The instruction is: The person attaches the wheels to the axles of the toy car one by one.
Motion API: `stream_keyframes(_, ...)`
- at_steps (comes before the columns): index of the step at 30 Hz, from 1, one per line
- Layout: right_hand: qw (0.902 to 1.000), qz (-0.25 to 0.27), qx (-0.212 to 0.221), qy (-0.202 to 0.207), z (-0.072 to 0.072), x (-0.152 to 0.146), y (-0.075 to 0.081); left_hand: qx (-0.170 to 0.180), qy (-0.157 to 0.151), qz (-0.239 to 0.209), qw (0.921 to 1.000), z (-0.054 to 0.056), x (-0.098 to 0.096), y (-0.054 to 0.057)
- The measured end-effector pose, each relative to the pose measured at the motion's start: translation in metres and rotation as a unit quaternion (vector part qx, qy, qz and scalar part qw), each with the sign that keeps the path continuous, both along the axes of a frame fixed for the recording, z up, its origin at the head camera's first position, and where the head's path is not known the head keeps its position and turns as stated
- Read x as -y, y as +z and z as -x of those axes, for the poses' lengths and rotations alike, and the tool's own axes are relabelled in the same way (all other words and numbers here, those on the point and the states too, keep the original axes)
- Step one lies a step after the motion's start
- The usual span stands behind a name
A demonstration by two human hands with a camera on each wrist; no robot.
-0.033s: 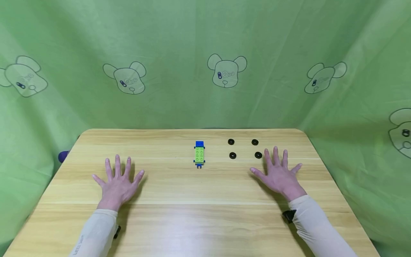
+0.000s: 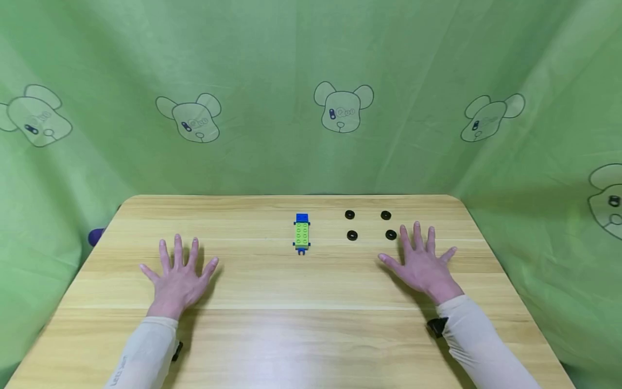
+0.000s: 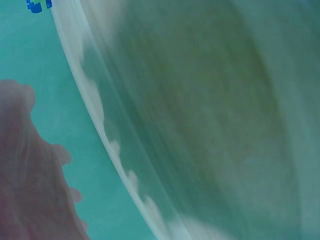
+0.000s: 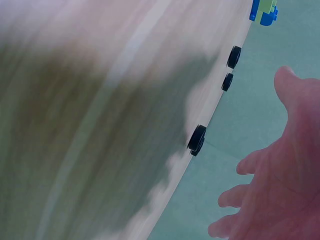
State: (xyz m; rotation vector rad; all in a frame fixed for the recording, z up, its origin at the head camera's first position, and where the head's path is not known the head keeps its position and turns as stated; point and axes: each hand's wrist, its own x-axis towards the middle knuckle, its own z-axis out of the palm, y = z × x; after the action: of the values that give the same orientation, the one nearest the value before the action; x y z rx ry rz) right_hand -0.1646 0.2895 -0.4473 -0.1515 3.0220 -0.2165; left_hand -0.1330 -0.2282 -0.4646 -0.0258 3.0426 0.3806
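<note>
Left hand (image 2: 178, 283) and right hand (image 2: 424, 268) both spread, over the tabletop (image 2: 272, 335) toward its left and right edges. Green-and-blue block build (image 2: 302, 236) sits near far edge, about mid-width; four black rings (image 2: 349, 236) between it and far right corner.

Bright, even light lies over the table (image 2: 272, 281), a pale glare whitening its near part. I see soft shadows falling inward from the left hand (image 2: 177, 283) and right hand (image 2: 426, 268). Both wrist views look hazy, the table blurred.
</note>
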Motion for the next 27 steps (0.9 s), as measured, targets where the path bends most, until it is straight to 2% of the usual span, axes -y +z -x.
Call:
stream_keyframes(8, 0.9998, 0.012, -0.01, 0.009, 0.0, -0.001, -0.001, -0.016, -0.009, -0.011, 0.9998, 0.0, 0.0, -0.002)
stream_keyframes(13, 0.9934, 0.089, -0.052, 0.052, 0.003, 0.005, 0.001, -0.05, -0.022, -0.069, 0.9961, 0.006, -0.002, -0.002)
stream_keyframes(16, 0.9843, 0.147, -0.065, 0.073, 0.005, 0.014, 0.004, -0.047, -0.028, -0.131, 0.9899, 0.011, -0.007, -0.001)
stream_keyframes(18, 0.9797, 0.174, -0.063, 0.077, 0.007, 0.021, 0.005, -0.036, -0.029, -0.187, 0.9812, 0.016, -0.012, 0.0)
stream_keyframes(22, 0.9755, 0.201, -0.052, 0.073, 0.014, 0.033, 0.006, -0.017, -0.033, -0.302, 0.9527, 0.025, -0.027, 0.003)
stream_keyframes(25, 0.974, 0.209, -0.041, 0.077, 0.021, 0.038, 0.004, -0.006, -0.04, -0.356, 0.9336, 0.031, -0.04, 0.006)
stream_keyframes(27, 0.9738, 0.21, -0.034, 0.081, 0.027, 0.041, 0.002, 0.001, -0.045, -0.378, 0.9246, 0.035, -0.049, 0.006)
